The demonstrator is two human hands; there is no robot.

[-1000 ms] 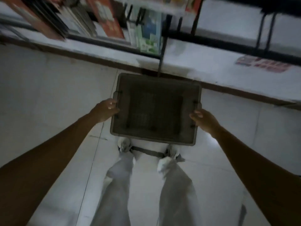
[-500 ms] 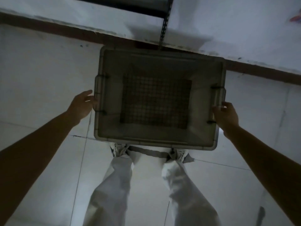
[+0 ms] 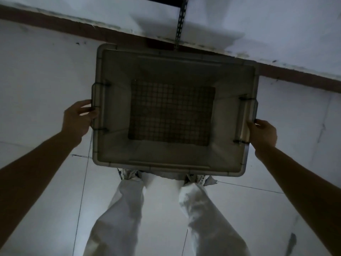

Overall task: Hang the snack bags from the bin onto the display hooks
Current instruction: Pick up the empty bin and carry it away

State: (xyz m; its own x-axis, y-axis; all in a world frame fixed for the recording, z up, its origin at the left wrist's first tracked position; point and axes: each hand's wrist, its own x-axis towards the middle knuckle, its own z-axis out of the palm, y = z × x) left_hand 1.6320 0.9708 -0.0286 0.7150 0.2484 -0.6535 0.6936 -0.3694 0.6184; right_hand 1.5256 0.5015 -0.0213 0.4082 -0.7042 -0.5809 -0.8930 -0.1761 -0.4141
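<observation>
Sitting between the two hands, the grey rectangular plastic bin [image 3: 116,145] lies over the white tiled floor [image 3: 46,74], its near rim hiding the toes of the person's shoes and its gridded bottom in plain sight. The left hand [image 3: 77,119] curls its fingers round the left side handle [image 3: 94,100]; the right hand [image 3: 263,133] grips the right side handle [image 3: 253,111]. Both bare forearms reach forward and down, nearly straight.

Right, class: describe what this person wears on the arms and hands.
The left forearm and right forearm are bare, no sleeve in view. Left hand and right hand wear no gloves; no watch or ring shows in dim light.
</observation>
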